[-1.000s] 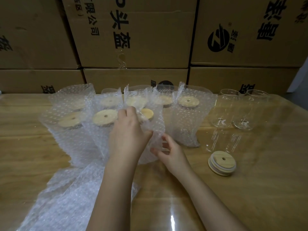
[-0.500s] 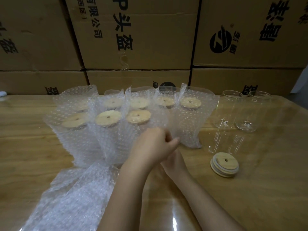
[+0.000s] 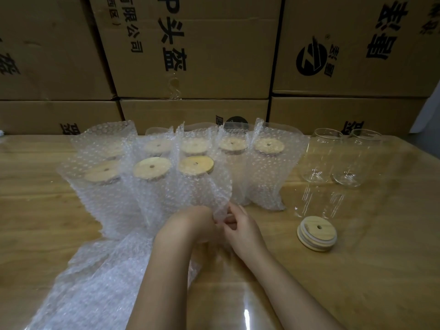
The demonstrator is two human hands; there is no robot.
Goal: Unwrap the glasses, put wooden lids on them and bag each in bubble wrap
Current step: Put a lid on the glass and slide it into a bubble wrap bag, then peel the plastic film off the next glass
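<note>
Several glasses with wooden lids stand in bubble wrap bags [image 3: 152, 198] in two rows on the wooden table [image 3: 357, 282]. The front right one shows its lid [image 3: 196, 165], and its bag's flap [image 3: 214, 196] hangs down the front. My left hand [image 3: 190, 225] and my right hand [image 3: 242, 228] meet at the flap's lower edge and both pinch it. Two bare glasses [image 3: 320, 160] [image 3: 358, 163] stand at the back right without lids. A small stack of wooden lids [image 3: 316, 236] lies in front of them.
A loose pile of bubble wrap bags [image 3: 90, 282] lies at the front left, under my left forearm. Stacked cardboard boxes [image 3: 202, 55] wall off the table's far edge.
My left hand came down from the top of the front right bag to the flap's lower edge, joining my right hand. The flap now hangs down and the lid shows.
</note>
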